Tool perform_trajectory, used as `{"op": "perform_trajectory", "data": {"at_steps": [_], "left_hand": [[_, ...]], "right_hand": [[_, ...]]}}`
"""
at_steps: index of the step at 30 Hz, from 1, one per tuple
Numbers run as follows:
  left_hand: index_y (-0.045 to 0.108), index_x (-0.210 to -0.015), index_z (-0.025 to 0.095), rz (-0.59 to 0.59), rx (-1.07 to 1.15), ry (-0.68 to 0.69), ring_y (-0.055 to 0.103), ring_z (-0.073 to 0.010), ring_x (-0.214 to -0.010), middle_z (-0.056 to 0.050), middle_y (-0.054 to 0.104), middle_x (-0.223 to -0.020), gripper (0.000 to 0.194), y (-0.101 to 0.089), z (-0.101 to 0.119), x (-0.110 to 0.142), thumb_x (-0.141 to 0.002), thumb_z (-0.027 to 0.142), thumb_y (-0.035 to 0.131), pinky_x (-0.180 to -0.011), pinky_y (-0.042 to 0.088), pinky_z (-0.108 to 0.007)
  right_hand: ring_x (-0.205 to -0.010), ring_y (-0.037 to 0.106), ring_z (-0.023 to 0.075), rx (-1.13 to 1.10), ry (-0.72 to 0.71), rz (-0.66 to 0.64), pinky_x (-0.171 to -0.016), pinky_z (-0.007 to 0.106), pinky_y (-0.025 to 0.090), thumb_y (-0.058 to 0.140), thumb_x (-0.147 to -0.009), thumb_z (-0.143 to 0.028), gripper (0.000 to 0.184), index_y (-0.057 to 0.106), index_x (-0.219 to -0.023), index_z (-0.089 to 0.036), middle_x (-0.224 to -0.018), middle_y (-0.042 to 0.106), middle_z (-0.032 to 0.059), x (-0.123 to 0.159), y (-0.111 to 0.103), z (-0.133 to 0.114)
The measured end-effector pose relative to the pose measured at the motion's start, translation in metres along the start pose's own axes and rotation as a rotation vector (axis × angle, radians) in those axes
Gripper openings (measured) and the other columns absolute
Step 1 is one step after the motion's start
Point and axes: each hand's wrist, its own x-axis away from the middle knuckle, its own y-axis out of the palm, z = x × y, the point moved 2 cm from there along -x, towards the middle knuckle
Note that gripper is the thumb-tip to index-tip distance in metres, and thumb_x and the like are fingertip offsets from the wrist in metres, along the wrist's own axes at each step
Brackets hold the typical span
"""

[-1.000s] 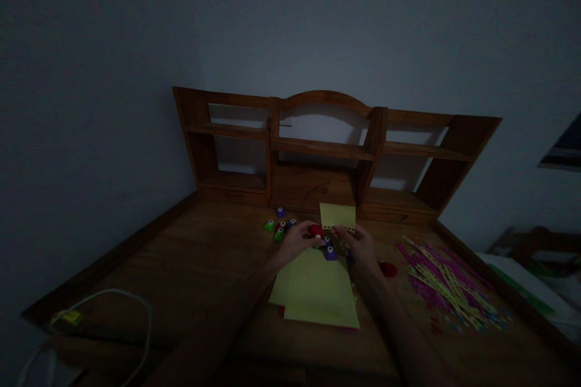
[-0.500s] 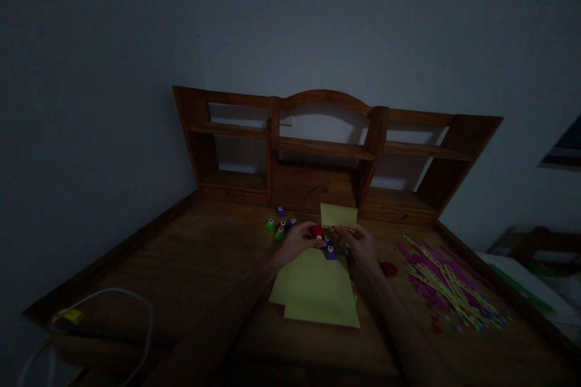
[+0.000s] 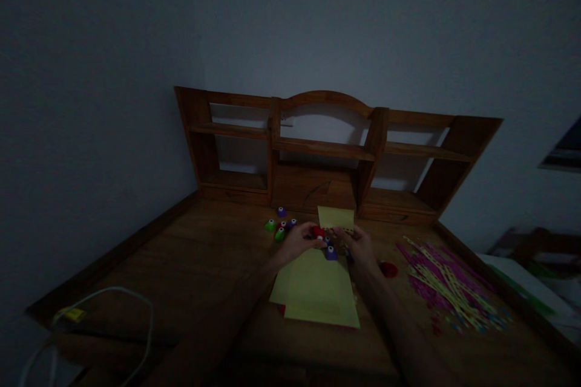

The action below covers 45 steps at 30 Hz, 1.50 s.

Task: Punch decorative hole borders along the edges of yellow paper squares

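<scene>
My left hand (image 3: 296, 243) is closed around a small red craft paper punch (image 3: 318, 232). Close to its right, my right hand (image 3: 358, 245) pinches a yellow sheet of paper (image 3: 336, 216), whose near edge has a row of punched notches. That edge meets the red punch, though how far it sits in the slot is too dark to tell. Between the hands stands a purple punch (image 3: 331, 253), with others partly hidden behind it. Under my wrists lies a stack of yellow paper sheets (image 3: 318, 290).
Left of my hands are several punches, among them a green one (image 3: 279, 234). A round red object (image 3: 388, 269) lies by my right forearm. Pink and yellow punched strips (image 3: 447, 281) are heaped at right. A wooden shelf unit (image 3: 323, 146) backs the desk; a white cable (image 3: 122, 290) loops at left.
The yellow sheet in my right hand has shifted slightly left and its edge is closer to the red punch. My left hand stays almost in place.
</scene>
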Motion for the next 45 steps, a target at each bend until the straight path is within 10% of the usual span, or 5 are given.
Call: {"op": "perform_trajectory", "data": {"at_steps": [45], "left_hand": [[0.071,-0.096,0.016,-0.060,-0.001,-0.123,0.062,-0.0180,-0.083,-0.009,0.069,-0.096,0.036,-0.001,0.009,0.006,-0.077,0.046,0.071,-0.071,0.046,-0.026]], "right_hand": [[-0.051,0.065,0.0191,0.204,0.019,-0.155,-0.052,0.029,0.053,0.078,-0.068,-0.052,0.041,0.069,-0.075,-0.013,-0.064,0.072,0.0101,0.001,0.005,0.003]]}}
